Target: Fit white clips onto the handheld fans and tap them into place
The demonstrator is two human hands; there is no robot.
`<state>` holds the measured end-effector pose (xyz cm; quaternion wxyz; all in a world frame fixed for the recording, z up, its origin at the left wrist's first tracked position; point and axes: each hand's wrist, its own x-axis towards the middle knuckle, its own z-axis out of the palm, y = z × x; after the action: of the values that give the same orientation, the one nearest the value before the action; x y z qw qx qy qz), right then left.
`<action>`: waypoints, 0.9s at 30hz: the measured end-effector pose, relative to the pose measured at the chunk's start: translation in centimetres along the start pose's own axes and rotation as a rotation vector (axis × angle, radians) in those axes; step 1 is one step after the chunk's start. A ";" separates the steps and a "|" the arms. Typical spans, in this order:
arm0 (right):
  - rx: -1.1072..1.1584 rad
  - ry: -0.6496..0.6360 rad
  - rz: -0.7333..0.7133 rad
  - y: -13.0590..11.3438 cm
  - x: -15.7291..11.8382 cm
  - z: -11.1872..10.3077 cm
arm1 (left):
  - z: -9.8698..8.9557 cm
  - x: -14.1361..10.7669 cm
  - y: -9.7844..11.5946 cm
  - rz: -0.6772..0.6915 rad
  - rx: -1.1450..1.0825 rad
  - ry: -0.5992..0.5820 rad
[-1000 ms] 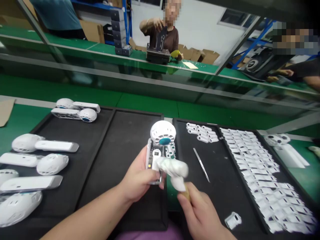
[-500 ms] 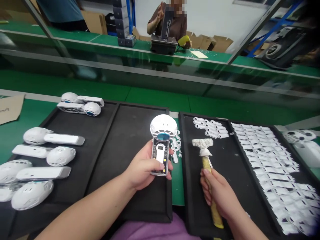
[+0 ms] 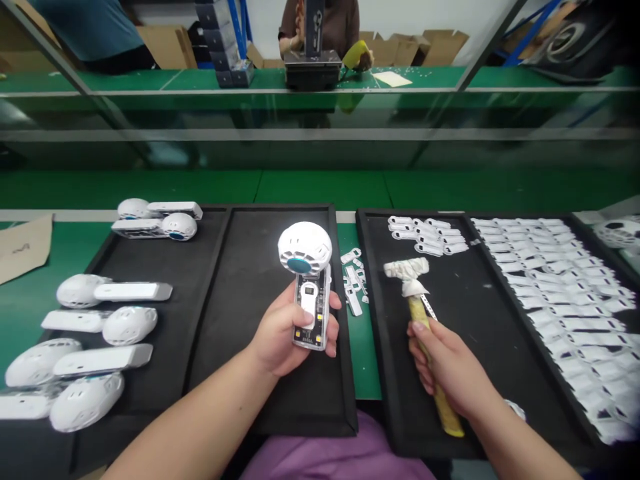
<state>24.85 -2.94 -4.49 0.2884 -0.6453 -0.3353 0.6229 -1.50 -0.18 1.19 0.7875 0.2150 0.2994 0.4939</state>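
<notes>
Six white dome-and-bar gadgets (image 3: 129,325) lined up on black tray (image 3: 235,300), one more gadget (image 3: 305,247) clenched in curled left hand (image 3: 285,330), right hand (image 3: 445,363) fisted around cloth-wrapped stick (image 3: 415,310), many white clips (image 3: 565,313) lying on second tray (image 3: 480,360).

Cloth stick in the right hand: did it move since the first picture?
Yes. The cloth-wrapped stick in the right hand moved right: its cloth end was at the left edge of the black tray, and now sits well inside it.
</notes>
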 end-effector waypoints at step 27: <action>-0.009 -0.014 0.016 0.1 0.2 -0.3 | 0.4 -1.1 -0.1 -0.128 -0.015 -0.166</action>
<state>25.15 -2.87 -4.67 0.2782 -0.6450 -0.3348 0.6281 -1.56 -1.28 1.67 0.8413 0.2294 0.2425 0.4252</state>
